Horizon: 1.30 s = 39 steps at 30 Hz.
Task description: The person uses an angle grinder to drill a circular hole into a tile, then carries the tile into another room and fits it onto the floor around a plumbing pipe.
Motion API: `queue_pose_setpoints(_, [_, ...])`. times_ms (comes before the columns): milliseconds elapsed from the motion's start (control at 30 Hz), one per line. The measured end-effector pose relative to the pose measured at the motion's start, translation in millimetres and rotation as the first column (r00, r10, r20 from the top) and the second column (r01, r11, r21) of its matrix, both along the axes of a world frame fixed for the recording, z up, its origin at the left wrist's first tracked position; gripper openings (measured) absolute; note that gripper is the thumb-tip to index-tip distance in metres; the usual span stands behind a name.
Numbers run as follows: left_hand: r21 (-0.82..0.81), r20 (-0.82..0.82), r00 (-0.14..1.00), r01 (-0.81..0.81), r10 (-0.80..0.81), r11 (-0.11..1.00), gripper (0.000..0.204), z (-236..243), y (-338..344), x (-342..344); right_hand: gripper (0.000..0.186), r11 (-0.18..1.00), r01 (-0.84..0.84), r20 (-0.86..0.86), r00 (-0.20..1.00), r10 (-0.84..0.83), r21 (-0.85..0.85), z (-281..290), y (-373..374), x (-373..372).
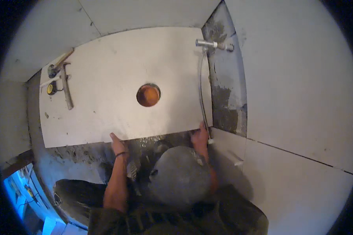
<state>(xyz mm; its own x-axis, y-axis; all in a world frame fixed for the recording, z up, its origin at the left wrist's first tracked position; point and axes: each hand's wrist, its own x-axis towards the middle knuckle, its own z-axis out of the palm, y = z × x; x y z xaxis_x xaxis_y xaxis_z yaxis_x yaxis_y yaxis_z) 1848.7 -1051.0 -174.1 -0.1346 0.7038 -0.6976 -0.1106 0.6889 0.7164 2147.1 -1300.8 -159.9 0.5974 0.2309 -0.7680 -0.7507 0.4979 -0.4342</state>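
A large pale tile (pixel 106 86) with a round cut-out lies before me, and an orange pipe opening (pixel 149 95) shows through the hole. My left hand (pixel 119 146) grips the tile's near edge, thumb on top and fingers hidden below. Close to the near right corner, my right hand (pixel 200 139) holds the same edge, thumb up beside a thin flexible hose (pixel 201 88). That hose hangs from a chrome valve (pixel 210 44) on the right wall. Between my arms, a grey rounded cap-like shape (pixel 180 176) hides part of the floor.
On the tile's far left lie a mallet (pixel 60 64), a hammer (pixel 66 87) and a yellow-and-black round tool (pixel 51 88). Tiled walls (pixel 298 78) close in behind and at right. Rough wet-looking floor (pixel 86 156) borders the near edge. Blue light falls through an opening (pixel 23 192) at lower left.
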Motion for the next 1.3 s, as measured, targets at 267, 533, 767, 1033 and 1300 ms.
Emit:
queue_pose_setpoints(267, [-0.103,0.021,1.000,-0.001,0.003,0.995,0.066,26,-7,39,0.041,0.996,-0.091,0.063,0.994,0.090,0.010,-24,-31,17])
queue_pose_setpoints(533, [-0.044,-0.060,0.998,0.012,-0.015,0.999,0.068,9,-3,40,0.051,0.963,-0.193,0.105,0.979,0.176,0.189,-55,-54,37])
queue_pose_setpoints(767, [-0.074,-0.179,0.983,0.023,-0.036,0.997,0.067,16,-8,42,0.043,0.944,-0.324,-0.074,0.945,0.320,-0.056,-22,-81,41])
queue_pose_setpoints(1033, [-0.063,-0.261,0.965,-0.021,0.003,0.998,0.073,4,-1,38,0.039,0.730,-0.495,-0.093,0.851,0.517,-0.471,50,-120,7])
queue_pose_setpoints(1300, [-0.362,-0.217,0.970,0.027,-0.112,0.932,0.087,52,-4,61,0.037,0.385,-0.476,-0.209,0.801,0.561,-0.791,147,-161,-46])
